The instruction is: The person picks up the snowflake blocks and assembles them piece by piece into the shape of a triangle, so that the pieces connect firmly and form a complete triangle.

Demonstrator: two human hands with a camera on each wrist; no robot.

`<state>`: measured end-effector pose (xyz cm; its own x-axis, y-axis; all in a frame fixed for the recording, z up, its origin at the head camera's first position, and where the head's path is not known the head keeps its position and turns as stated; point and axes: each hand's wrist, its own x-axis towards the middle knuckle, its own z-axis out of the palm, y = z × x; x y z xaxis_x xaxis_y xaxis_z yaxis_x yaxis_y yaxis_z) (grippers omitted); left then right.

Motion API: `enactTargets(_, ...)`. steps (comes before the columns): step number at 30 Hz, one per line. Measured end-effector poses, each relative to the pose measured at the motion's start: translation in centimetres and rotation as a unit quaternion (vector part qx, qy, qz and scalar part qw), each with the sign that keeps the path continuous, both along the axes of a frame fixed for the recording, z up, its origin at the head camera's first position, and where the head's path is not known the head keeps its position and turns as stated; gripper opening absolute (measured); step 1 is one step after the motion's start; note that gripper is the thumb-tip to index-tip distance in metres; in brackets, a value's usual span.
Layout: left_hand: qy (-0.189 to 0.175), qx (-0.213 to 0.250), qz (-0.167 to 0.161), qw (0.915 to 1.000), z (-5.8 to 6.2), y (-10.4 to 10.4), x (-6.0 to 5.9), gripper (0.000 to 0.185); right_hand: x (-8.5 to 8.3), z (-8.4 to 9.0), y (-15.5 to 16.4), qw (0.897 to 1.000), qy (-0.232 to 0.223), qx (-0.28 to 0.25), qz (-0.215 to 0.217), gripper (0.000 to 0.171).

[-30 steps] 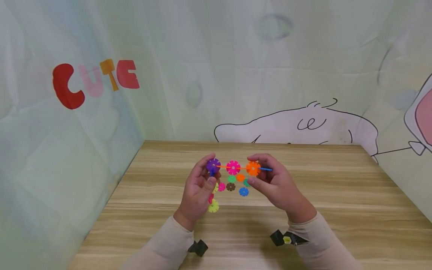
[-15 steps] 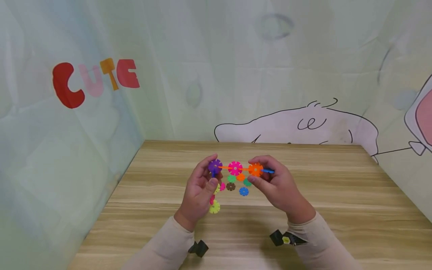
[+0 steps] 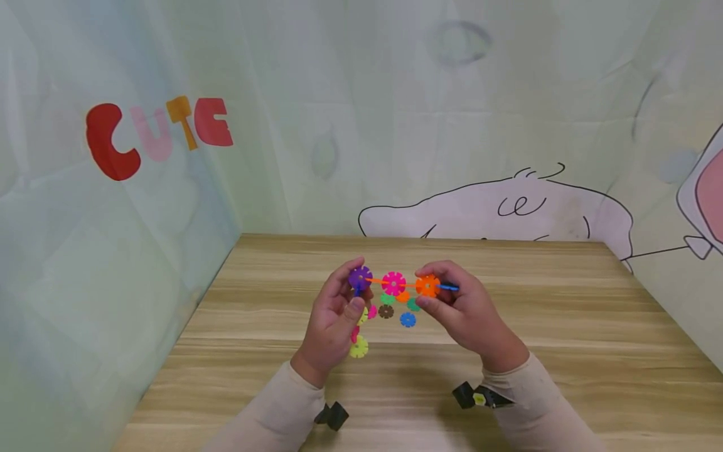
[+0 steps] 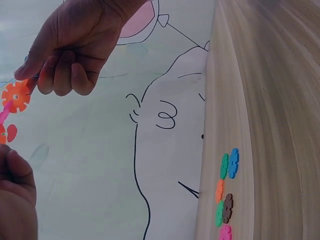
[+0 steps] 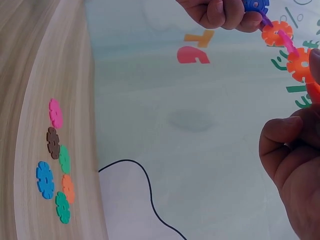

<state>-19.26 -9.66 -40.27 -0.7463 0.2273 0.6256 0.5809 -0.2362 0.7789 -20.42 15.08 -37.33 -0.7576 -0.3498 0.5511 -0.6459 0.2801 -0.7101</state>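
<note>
Your left hand (image 3: 333, 317) and right hand (image 3: 459, 307) each pinch an end of the disc chain (image 3: 393, 283); loose discs (image 3: 408, 320) lie on the surface (image 3: 565, 314) just below.

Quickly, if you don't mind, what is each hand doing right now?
Left hand: pinches the purple disc at one end of the chain.
Right hand: pinches the orange disc at the other end.

A wooden table (image 3: 565, 326) stands in a corner of pale green cloth walls (image 3: 350, 94) (softly lit); left of it hang CUTE letters (image 3: 158, 135), behind it a cartoon drawing (image 3: 508, 210).
</note>
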Motion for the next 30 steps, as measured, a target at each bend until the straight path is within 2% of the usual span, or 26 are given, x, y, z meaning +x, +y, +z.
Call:
enactTargets(9, -0.002, 0.002, -0.005, 1.0, 0.13, 0.07, 0.13, 0.047, 0.16, -0.01, -0.31, 1.0, -0.019, -0.019, -0.017, 0.039)
enactTargets(18, -0.001, 0.003, -0.005, 1.0, 0.13, 0.2, 0.27, 0.047, 0.11, -0.25, -0.27, 1.0, 0.007, -0.028, -0.011, 0.038)
enactTargets(28, -0.03, 0.01, -0.009, 0.9994, 0.37, 0.37, 0.73, 0.048, -0.03, -0.49, -0.23, 0.998, 0.04, -0.045, 0.007, 0.035)
enactTargets(30, -0.025, 0.01, -0.009, 0.9996, 0.35, 0.39, 0.71, 0.048, -0.01, -0.52, -0.21, 0.998, 0.041, -0.041, 0.006, 0.035)
